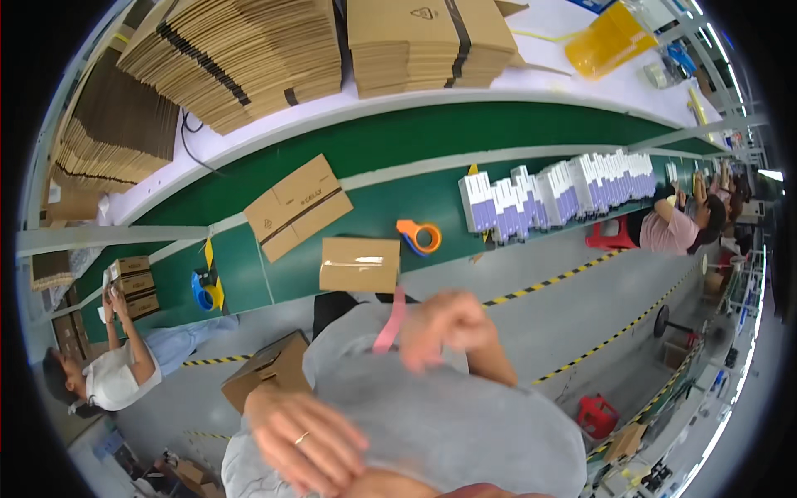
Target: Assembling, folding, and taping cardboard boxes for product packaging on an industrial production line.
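Observation:
My left hand (303, 440), wearing a ring, lies with its fingers stretched out against my grey shirt and holds nothing that I can see. My right hand (448, 328) is raised in front of my chest, beside a pink strap (390, 319). Motion smears its fingers, and whether they hold anything is unclear. Ahead, at the bench's near edge, sits a small brown carton (359, 264) closed with clear tape. To its right lies an orange and blue tape dispenser (421, 238). A flat, folded carton (299, 207) rests behind the small one.
A long row of white and purple boxes (556, 195) lines the green bench (290, 278) to the right. Stacks of flat cardboard (249, 50) fill the shelf above. A blue tape dispenser (203, 290) lies left; a large carton (266, 369) stands on the floor. Co-workers sit on both sides.

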